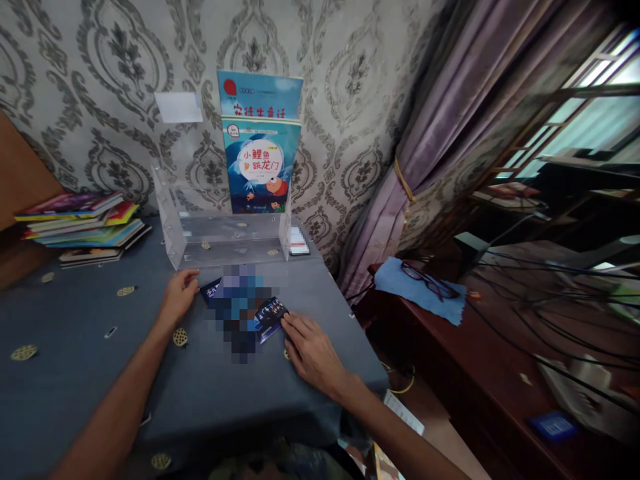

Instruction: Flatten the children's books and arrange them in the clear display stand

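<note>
A dark blue book (273,319) lies flat and slanted on the grey tablecloth, most of its cover blurred out. My right hand (313,350) rests beside it, fingers stretched out and fingertips touching its right edge. Just off the book's upper left corner is my left hand (180,295), its thumb and fingers slightly bent and apart, with nothing in them. Behind the book stands a clear plastic display rack (173,227). On its right side, a teal picture book (260,167) stands upright in front of a lighter blue book (260,93).
A stack of books (90,223) sits at the table's back left. A phone (299,241) lies right of the rack. On the dark red desk (425,360) to the right are glasses (430,280) on a blue cloth (395,283) and tangled black cables (545,320).
</note>
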The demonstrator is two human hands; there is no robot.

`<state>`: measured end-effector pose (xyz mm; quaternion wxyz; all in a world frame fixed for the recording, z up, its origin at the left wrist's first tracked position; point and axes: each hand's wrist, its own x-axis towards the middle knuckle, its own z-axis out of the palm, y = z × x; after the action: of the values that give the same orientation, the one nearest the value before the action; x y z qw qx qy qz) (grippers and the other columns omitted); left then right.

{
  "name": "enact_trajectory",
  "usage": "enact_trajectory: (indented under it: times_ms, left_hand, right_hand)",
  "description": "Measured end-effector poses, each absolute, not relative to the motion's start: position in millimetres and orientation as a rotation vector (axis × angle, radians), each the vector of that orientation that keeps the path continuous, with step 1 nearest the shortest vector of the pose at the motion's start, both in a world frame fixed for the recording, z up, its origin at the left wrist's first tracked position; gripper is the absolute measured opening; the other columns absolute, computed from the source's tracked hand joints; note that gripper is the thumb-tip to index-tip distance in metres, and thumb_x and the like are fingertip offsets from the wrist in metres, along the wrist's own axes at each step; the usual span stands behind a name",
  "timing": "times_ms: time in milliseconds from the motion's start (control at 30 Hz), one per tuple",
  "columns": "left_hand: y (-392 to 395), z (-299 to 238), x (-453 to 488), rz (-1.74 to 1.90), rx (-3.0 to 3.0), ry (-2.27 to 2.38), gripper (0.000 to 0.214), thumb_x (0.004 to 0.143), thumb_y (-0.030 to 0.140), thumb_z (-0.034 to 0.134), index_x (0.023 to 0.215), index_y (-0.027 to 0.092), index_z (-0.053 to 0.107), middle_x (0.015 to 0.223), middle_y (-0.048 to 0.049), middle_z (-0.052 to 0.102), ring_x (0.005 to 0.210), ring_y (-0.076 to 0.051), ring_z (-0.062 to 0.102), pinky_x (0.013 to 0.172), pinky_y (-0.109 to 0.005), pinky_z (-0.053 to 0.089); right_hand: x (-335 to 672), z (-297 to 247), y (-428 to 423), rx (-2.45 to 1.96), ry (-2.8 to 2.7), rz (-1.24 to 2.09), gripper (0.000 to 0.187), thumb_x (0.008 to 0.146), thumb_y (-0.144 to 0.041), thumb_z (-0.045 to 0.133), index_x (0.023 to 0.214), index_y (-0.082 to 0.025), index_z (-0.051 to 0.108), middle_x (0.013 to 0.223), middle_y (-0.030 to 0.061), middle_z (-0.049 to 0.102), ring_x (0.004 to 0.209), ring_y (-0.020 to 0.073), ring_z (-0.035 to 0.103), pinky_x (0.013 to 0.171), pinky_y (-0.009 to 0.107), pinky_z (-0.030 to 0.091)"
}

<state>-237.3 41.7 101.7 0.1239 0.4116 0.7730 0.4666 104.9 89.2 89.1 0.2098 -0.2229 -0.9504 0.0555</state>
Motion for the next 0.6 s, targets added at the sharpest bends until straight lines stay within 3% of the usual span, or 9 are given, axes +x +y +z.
enact_trajectory:
  times_ms: [100,200,400,600]
  left_hand:
    - [40,108,-232,1.726,0.696,1.948,0.018,0.074,0.020,0.059,0.092,0.018,0.063,0.095,-0.0036,0.060,0.092,-0.017,0.061,0.078,-0.032,0.060]
    - [38,120,-224,1.839,0.429,1.756,0.016,0.070,0.010,0.062,0.084,0.017,0.062,0.091,-0.0021,0.059,0.089,-0.015,0.061,0.077,-0.034,0.062]
    - [37,134,-209,1.738,0.261,1.538,0.017,0.075,0.001,0.060,0.085,0.014,0.057,0.088,-0.0071,0.064,0.091,-0.022,0.067,0.073,-0.048,0.063]
    - [41,128,-199,1.517,0.347,1.518,0.023,0.076,0.004,0.064,0.093,0.015,0.054,0.079,-0.0057,0.068,0.069,-0.017,0.069,0.059,-0.033,0.060]
  right_hand:
    - [104,87,82,-0.628,-2.641,0.161,0.042,0.094,-0.019,0.049,0.135,-0.012,0.057,0.133,0.0156,0.063,0.127,0.0283,0.055,0.104,0.046,0.051]
    - [102,86,79,-0.618,-2.646,0.158,0.042,0.094,-0.019,0.048,0.135,-0.012,0.056,0.134,0.0151,0.062,0.128,0.0285,0.054,0.104,0.047,0.051]
    - [99,86,75,-0.590,-2.640,0.137,0.041,0.093,-0.018,0.051,0.133,-0.012,0.058,0.131,0.0147,0.064,0.126,0.0278,0.056,0.104,0.045,0.052]
    - [99,89,74,-0.602,-2.647,0.148,0.040,0.094,-0.018,0.050,0.133,-0.014,0.059,0.130,0.0138,0.065,0.125,0.0282,0.055,0.103,0.046,0.051]
